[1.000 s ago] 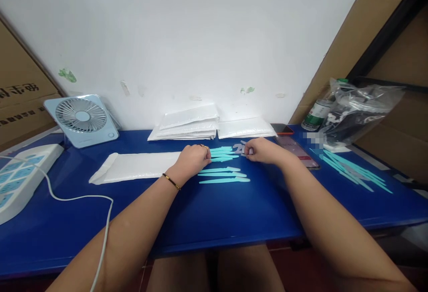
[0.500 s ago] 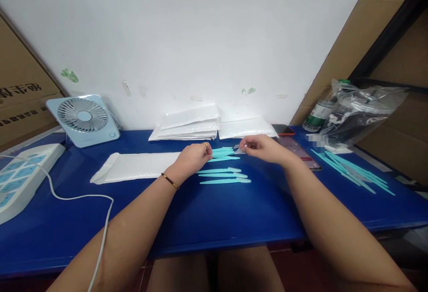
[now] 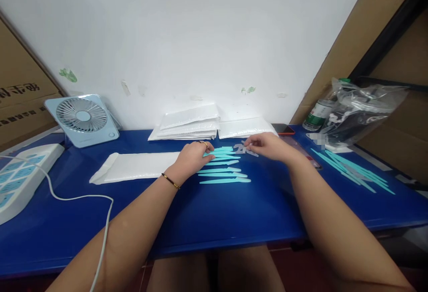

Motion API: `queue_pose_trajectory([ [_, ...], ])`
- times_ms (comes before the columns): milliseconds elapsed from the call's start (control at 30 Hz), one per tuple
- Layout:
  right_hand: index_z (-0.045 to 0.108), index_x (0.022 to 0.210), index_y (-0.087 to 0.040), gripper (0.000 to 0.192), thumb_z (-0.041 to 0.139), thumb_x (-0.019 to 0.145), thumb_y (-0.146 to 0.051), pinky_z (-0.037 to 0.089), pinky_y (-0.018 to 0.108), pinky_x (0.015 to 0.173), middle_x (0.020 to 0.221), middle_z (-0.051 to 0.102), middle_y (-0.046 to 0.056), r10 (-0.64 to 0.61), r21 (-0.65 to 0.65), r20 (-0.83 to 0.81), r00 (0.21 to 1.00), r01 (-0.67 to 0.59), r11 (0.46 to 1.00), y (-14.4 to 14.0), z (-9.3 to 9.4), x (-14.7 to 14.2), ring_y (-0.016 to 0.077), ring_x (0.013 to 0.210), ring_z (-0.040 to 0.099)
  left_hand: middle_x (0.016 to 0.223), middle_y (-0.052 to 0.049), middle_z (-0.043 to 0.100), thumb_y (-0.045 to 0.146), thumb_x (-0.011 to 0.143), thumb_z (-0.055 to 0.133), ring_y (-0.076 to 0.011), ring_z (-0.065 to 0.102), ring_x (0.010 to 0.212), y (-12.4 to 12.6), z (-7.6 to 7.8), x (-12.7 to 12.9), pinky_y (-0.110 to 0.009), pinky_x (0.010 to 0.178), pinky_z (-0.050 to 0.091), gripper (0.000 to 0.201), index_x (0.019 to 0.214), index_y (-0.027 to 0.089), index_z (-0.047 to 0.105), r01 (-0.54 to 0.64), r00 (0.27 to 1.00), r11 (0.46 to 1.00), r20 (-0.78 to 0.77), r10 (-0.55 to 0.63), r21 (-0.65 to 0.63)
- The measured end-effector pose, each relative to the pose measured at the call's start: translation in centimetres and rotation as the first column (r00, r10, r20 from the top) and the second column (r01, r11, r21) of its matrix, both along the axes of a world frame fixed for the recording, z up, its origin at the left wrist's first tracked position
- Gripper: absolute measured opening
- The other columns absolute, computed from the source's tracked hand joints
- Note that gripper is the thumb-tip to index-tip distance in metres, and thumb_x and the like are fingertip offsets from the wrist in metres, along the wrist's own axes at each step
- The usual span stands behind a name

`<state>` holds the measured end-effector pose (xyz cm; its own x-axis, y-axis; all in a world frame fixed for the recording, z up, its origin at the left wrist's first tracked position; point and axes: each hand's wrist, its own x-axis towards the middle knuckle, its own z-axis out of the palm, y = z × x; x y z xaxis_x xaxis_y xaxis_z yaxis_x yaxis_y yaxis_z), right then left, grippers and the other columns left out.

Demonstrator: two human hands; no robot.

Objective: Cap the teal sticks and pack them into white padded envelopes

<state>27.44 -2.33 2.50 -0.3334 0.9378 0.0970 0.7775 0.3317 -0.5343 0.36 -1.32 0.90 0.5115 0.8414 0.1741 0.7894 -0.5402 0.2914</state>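
Observation:
My left hand (image 3: 193, 156) rests on the blue table (image 3: 214, 220) with its fingertips pinched on the left end of a teal plastic stick (image 3: 223, 157). That stick lies among several like it: a cluster (image 3: 222, 150) behind and three laid parallel (image 3: 224, 174) in front. My right hand (image 3: 269, 146) hovers low just right of the cluster. Its fingers are stretched out over a few small clear pieces (image 3: 242, 149), with nothing gripped. A flat white padded mailer (image 3: 133, 166) lies left of my left hand.
A stack of white mailers (image 3: 189, 125) sits against the wall. A small fan (image 3: 82, 118), a power strip (image 3: 18, 176) and its cable (image 3: 80, 197) are at the left. At the right are a phone (image 3: 284, 128), a bottle (image 3: 317, 114), a plastic bag (image 3: 363, 107) and more teal sticks (image 3: 354, 171).
My right hand had lifted a small clear piece, then lowered and opened over the clear pieces. My left hand has shifted slightly right onto the sticks.

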Motion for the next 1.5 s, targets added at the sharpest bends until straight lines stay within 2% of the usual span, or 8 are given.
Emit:
queue_pose_trajectory([
  [100,0.069,0.08,-0.019,0.016,0.061,0.07,-0.028,0.041,0.025,0.059,0.075,0.067,0.004,-0.141,0.034,0.227,0.964,0.137,0.99,0.6,-0.4,1.4,0.0168,0.068,0.058,0.099,-0.002,0.064,0.036,0.08,0.053,-0.0205,0.058,0.091,0.7,-0.5,-0.3,-0.028,0.076,0.044,0.02,0.093,0.025,0.064,-0.041,0.994,0.997,-0.101,0.047,0.061],
  [300,0.068,0.073,-0.018,0.012,0.063,0.063,-0.021,0.039,0.025,0.056,0.076,0.067,0.007,-0.15,-0.006,0.371,0.916,0.164,0.986,0.7,-1.1,0.6,0.0181,0.065,0.058,0.095,-0.004,0.064,0.031,0.078,0.053,-0.0189,0.059,0.086,0.9,-0.7,-0.1,-0.026,0.073,0.043,0.015,0.08,0.021,0.064,-0.057,0.993,0.998,-0.101,0.055,-0.012],
  [400,0.066,0.074,-0.018,0.012,0.061,0.063,-0.021,0.039,0.026,0.056,0.076,0.066,0.007,-0.13,0.008,0.286,0.949,0.134,0.991,0.7,-1.2,0.2,0.0177,0.063,0.057,0.092,-0.004,0.064,0.031,0.079,0.052,-0.0187,0.059,0.084,0.6,-0.2,-0.1,-0.026,0.071,0.043,0.015,0.08,0.021,0.063,-0.061,0.997,0.998,-0.051,0.059,-0.028],
  [500,0.061,0.079,-0.017,0.012,0.056,0.07,-0.024,0.041,0.025,0.057,0.069,0.062,0.003,0.007,-0.074,0.019,1.0,-0.005,0.997,0.5,-1.1,0.0,0.015,0.061,0.056,0.089,-0.003,0.066,0.031,0.081,0.051,-0.0181,0.06,0.082,0.4,0.3,-0.2,-0.026,0.069,0.043,0.015,0.082,0.021,0.062,-0.09,0.996,0.996,0.006,0.09,-0.023],
  [633,0.06,0.082,-0.017,0.015,0.055,0.073,-0.028,0.041,0.024,0.058,0.067,0.057,0.0,0.106,-0.072,-0.184,0.977,-0.121,0.99,0.3,-0.9,-0.8,0.0124,0.06,0.051,0.086,-0.002,0.066,0.031,0.081,0.052,-0.0179,0.06,0.08,0.2,0.8,-0.1,-0.026,0.068,0.043,0.014,0.081,0.021,0.061,-0.106,0.994,0.994,0.028,0.107,-0.016],
  [1200,0.062,0.082,-0.016,0.017,0.056,0.074,-0.03,0.037,0.023,0.054,0.064,0.053,-0.001,0.117,-0.045,-0.24,0.964,-0.132,0.99,0.0,-0.9,-1.7,0.0105,0.057,0.047,0.086,-0.002,0.066,0.034,0.08,0.053,-0.0168,0.06,0.079,-0.2,1.1,0.2,-0.024,0.063,0.042,0.017,0.081,0.02,0.062,-0.098,0.992,0.994,0.077,0.102,-0.056],
  [1400,0.064,0.089,-0.016,0.024,0.056,0.077,-0.035,0.044,0.025,0.059,0.07,0.062,0.002,0.182,-0.167,-0.273,0.945,-0.233,0.958,-0.4,-0.5,-1.9,0.013,0.061,0.056,0.079,0.0,0.067,0.039,0.078,0.054,-0.0152,0.06,0.074,-0.1,0.6,0.3,-0.023,0.062,0.041,0.021,0.079,0.021,0.064,0.007,0.996,0.992,0.092,0.005,-0.125],
  [1500,0.066,0.088,-0.017,0.022,0.054,0.078,-0.033,0.044,0.026,0.061,0.077,0.065,0.004,0.12,-0.095,-0.152,0.981,-0.135,0.986,0.3,-0.9,-1.1,0.0141,0.064,0.057,0.078,0.001,0.068,0.042,0.08,0.051,-0.0157,0.06,0.073,0.0,0.4,0.1,-0.024,0.065,0.04,0.024,0.079,0.023,0.066,0.011,1.0,0.996,0.028,-0.008,-0.093],
])
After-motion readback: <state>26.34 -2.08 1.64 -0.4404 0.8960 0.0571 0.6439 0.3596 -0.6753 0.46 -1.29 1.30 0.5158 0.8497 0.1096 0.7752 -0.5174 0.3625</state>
